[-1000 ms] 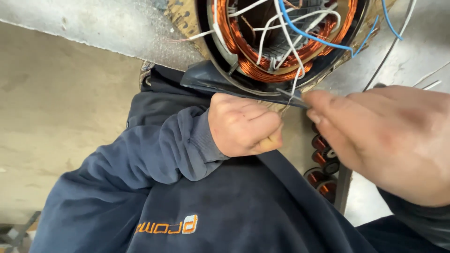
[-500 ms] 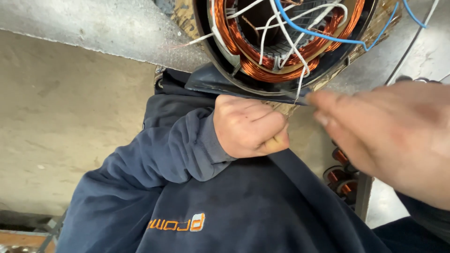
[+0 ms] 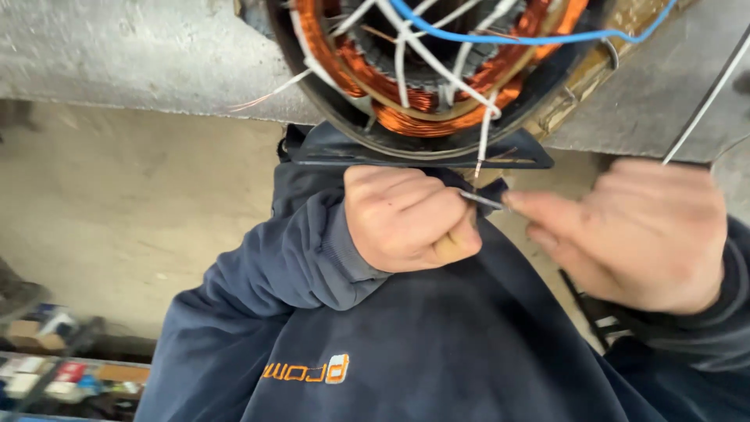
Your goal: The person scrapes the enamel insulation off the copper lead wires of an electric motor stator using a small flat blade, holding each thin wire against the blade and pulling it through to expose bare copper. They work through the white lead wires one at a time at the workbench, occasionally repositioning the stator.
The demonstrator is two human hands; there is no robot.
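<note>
The dark blue sweatshirt (image 3: 437,344) of the person fills the lower part of the view, below and behind both hands, with its left sleeve (image 3: 297,258) running up to the left wrist. Above the hands, the grey concrete desk (image 3: 133,55) edge stretches across the top, and the floor (image 3: 117,211) lies to the left of the left arm, with a blurred shelf of small items (image 3: 55,375) at the lower left corner.

Just above the hands, a round motor stator (image 3: 437,78) hangs over the desk edge, its copper windings (image 3: 406,98) ringed inside a dark housing. A blue wire (image 3: 531,37) and several white sleeved leads (image 3: 406,31) cross its opening. A black flat bracket (image 3: 422,156) sits directly under it, touching the top of the left fist.

The left hand (image 3: 406,219) is clenched into a fist, gripping a tool handle whose pale end shows at its lower right edge. The right hand (image 3: 633,234), blurred, has its fingers pinched together on a thin wire end (image 3: 483,200) between the two hands. One white lead (image 3: 484,141) drops from the stator down to that point.
</note>
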